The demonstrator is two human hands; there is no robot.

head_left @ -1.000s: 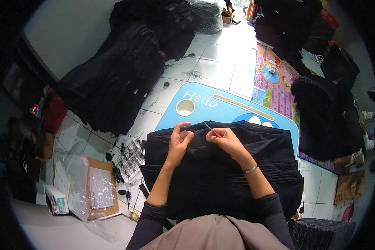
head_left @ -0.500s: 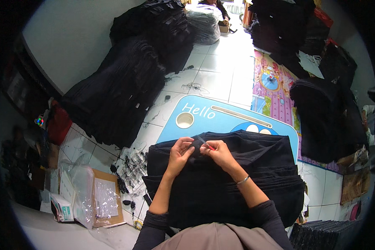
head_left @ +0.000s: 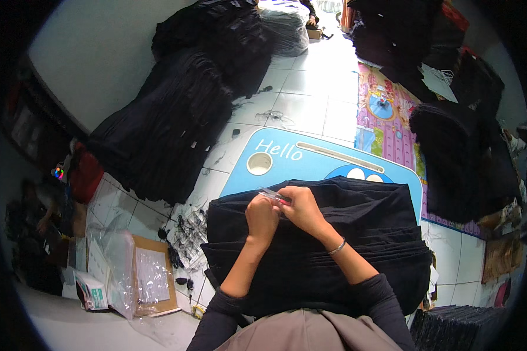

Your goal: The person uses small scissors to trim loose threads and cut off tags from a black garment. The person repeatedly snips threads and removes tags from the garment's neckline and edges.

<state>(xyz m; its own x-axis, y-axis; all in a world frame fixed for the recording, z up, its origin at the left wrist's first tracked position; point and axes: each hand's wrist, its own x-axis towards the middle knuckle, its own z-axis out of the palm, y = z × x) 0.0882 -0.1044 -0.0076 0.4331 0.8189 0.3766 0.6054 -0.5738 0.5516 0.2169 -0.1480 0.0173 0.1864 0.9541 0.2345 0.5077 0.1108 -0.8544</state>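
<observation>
A black garment (head_left: 357, 234) lies spread over a small blue lap table (head_left: 310, 161) in front of me. Both hands meet above its upper left part. My left hand (head_left: 261, 217) and my right hand (head_left: 301, 207) pinch a small clear plastic piece with a red bit (head_left: 273, 195) between their fingertips, just over the cloth. A thin bracelet (head_left: 337, 248) sits on my right wrist. What exactly the small piece is I cannot tell.
Big piles of black clothing (head_left: 170, 123) lie on the white tiled floor at left, with more (head_left: 457, 152) at right. A colourful play mat (head_left: 386, 117) lies beyond the table. Clear plastic bags on cardboard (head_left: 140, 275) and scattered small black clips (head_left: 187, 234) sit at lower left.
My hands have drawn closer together and moved slightly toward me over the garment, now holding the small clear piece between them. The view has shifted a little.
</observation>
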